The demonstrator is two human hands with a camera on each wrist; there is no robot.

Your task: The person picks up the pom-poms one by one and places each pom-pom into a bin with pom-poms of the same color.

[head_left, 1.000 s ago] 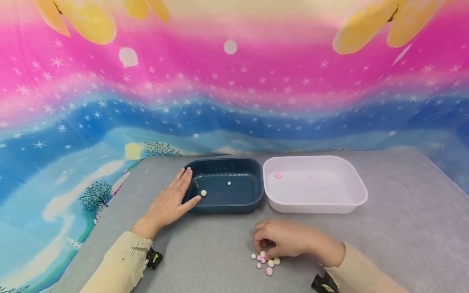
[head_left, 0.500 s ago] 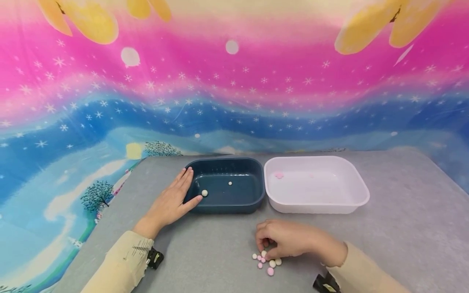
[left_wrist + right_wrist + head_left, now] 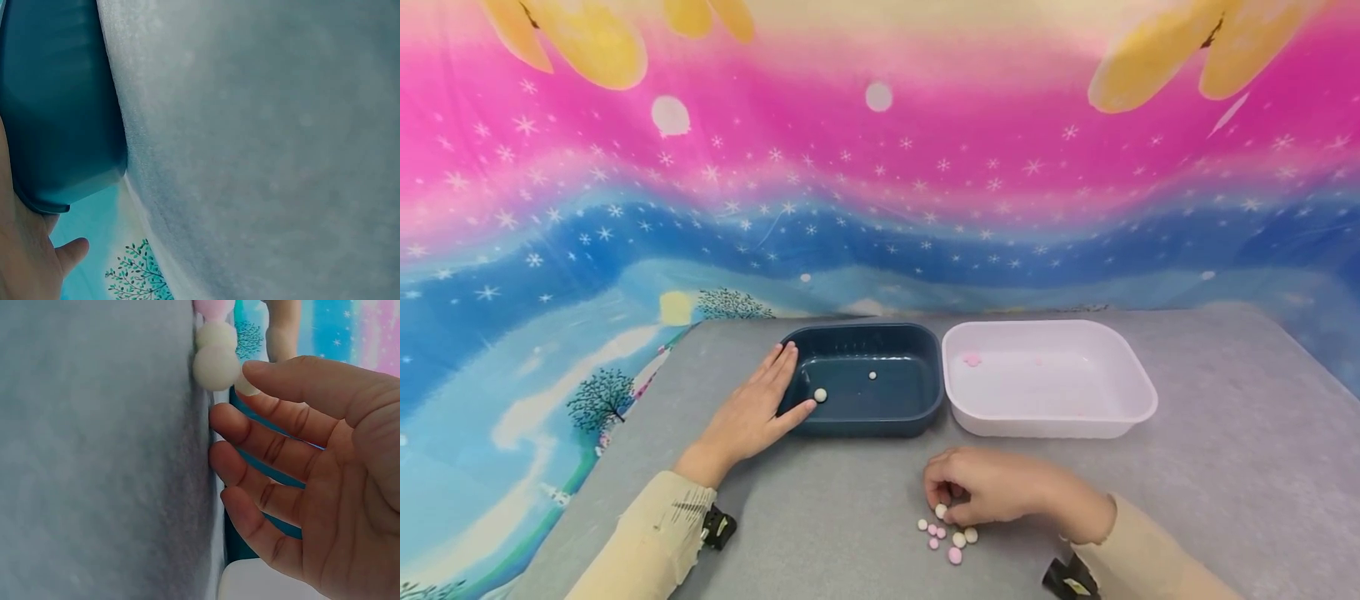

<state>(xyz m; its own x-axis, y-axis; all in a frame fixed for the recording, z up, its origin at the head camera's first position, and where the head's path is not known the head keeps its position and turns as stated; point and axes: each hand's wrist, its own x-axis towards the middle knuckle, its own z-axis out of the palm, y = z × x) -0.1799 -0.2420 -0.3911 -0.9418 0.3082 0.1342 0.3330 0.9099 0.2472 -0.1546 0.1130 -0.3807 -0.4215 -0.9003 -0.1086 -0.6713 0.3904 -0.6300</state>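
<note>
Work Area Layout and Reach

A printed sheet (image 3: 880, 225) in pink, blue and yellow hangs behind the work area and shows along its left side. In front of it stands a table (image 3: 835, 517) covered in grey cloth. The rear edge of the table meets the sheet; the left and right edges run diagonally, and the front edge lies outside the head view.

Two trays stand side by side near the rear edge: a white tray (image 3: 1045, 427) and, to its left, a dark tray (image 3: 865, 427). Their neighbouring rims are too close to tell whether they touch. Grey cloth extends from the front walls of both trays to the bottom of the view, and from the white tray to the right edge.

The left hand (image 3: 748, 412) rests on the left end of the dark tray, fingers straight and close together, thumb spread along the front corner. The right hand (image 3: 988, 486) is in front of the trays; thumb and index finger pinch a cream ball (image 3: 942, 512), the other fingers curved.

Beside it, on the cloth, lie three cream balls (image 3: 959, 540) and four pink balls (image 3: 955, 555). The dark tray holds a larger white ball (image 3: 821, 395) and a smaller white ball (image 3: 872, 376).
</note>
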